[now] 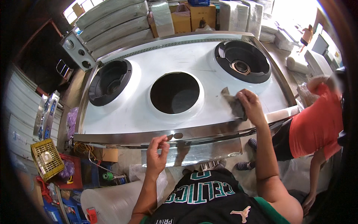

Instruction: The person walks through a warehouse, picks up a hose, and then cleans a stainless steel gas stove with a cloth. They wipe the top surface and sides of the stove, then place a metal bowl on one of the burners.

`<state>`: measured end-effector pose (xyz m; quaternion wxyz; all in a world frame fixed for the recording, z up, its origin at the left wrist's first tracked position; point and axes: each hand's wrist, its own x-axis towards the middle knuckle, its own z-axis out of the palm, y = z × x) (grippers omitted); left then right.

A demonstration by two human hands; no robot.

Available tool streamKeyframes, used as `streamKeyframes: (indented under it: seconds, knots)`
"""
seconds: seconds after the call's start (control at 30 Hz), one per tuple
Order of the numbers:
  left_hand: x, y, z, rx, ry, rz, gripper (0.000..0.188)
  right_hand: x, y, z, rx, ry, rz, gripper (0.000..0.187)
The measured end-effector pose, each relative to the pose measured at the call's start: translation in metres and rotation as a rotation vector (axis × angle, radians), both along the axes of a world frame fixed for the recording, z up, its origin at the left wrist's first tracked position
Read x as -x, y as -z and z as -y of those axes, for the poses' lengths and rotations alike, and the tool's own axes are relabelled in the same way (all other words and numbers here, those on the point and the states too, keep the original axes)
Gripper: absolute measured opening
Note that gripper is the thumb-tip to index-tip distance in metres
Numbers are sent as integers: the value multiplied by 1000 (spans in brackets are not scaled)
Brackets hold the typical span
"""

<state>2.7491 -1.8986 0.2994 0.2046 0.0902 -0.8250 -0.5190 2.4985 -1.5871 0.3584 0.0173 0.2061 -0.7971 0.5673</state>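
Observation:
A big commercial stove with a white top [141,119] and a metal rim lies across the view in front of me. My right hand [251,106] grips a dirty grey rag [235,105], which rests against the white top at the right. Near the stove's front rim [201,132], my left hand [157,154] is raised with fingers loosely bent and apart, beside an oval slot [178,135]. A round opening [175,93] sits in the middle of the top. Black burner bowls stand at the left [110,83] and right [243,61].
A person in a red shirt [313,127] stands close at my right. Wrapped panels [115,22] and cardboard boxes [203,16] are stacked behind the stove. At the lower left are a yellow crate [47,158], a bubble-wrap roll [108,201] and tools in blue bins [56,211].

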Motion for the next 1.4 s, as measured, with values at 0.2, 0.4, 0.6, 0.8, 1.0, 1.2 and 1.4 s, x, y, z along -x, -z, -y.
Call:
streamKeyframes:
  seconds: [0.2, 0.4, 0.6, 0.8, 1.0, 1.2, 1.4]
  knots:
    - [49, -27, -59, -374, -3, -197, 53, -44, -49, 84, 182, -531, 251, 28]
    - [74, -81, -68, -326, -195, -67, 38, -34, -33, 96, 394, -484, 317, 27]
    - [138, -143, 46, 201, -90, -56, 32, 7, -36, 10, 800, 193, -349, 88]
    - [321, -135, 202, 578, -89, 90, 52, -58, -30, -65, 808, 245, -614, 86]
    - [455, -1, 283, 973, -182, 232, 71, -71, 56, -22, 197, 812, -447, 66]
    - [509, 80, 307, 844, -175, 585, 82, -48, 89, -13, -129, 880, -466, 36]
    - [565, 60, 293, 744, -408, 739, 88, -23, 100, 4, -454, 903, -534, 23]
